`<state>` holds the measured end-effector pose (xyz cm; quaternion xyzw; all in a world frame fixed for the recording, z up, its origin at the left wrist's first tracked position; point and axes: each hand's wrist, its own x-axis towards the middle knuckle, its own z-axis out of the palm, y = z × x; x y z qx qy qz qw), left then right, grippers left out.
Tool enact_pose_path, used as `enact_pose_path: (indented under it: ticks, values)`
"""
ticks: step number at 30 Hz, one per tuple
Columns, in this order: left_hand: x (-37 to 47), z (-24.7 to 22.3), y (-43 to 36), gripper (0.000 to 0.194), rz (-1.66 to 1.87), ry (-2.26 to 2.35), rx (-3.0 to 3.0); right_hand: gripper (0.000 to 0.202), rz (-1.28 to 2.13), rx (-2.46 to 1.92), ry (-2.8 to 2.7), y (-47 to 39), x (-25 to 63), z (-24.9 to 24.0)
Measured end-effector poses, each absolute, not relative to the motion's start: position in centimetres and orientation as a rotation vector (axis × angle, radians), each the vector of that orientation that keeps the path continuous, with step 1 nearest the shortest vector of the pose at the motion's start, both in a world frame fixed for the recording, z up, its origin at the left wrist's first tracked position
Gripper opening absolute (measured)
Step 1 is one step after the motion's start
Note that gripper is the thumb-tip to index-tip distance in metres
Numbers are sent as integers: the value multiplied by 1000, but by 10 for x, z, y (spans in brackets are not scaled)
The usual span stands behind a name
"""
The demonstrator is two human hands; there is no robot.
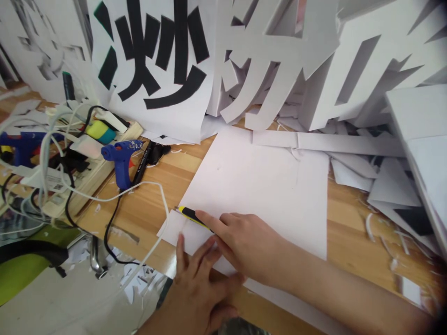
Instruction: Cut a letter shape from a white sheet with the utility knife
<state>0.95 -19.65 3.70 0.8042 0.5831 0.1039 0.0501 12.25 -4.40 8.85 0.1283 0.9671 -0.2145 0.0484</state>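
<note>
My right hand [247, 242] is closed around a yellow and black utility knife [190, 214], its index finger stretched along the handle. The knife's front end points left, at the left edge of a large white sheet [268, 186] on the table. Just below it, my left hand [199, 274] rests on the sheet's near edge with its fingers spread. The left thumb side lies under my right hand, so part of it is hard to see. A narrow part of the sheet [169, 228] shows left of my left fingertips.
At left, a blue glue gun [122, 160], a black marker [142, 165] and a power strip [94, 179] lie among cables. Large white cut-out characters [279, 46] and a printed black character sheet [167, 111] stand behind. Paper scraps [394, 186] cover the right side.
</note>
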Motion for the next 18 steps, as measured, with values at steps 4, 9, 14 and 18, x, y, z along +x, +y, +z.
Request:
enact_pose_path:
  ticks: [4,9,14,18]
  values:
    - [9,36,-196,58,337,1779,2470,56,-686,360,2912,-37,121,95]
    - [9,35,-197,63,296,1782,2461,53,-715,345,2887,-29,120,100]
    - [10,34,-198,64,289,1789,2431,54,-753,311,2887,-28,121,101]
    - [11,33,-199,58,350,1808,2397,57,-640,258,2922,-30,119,102]
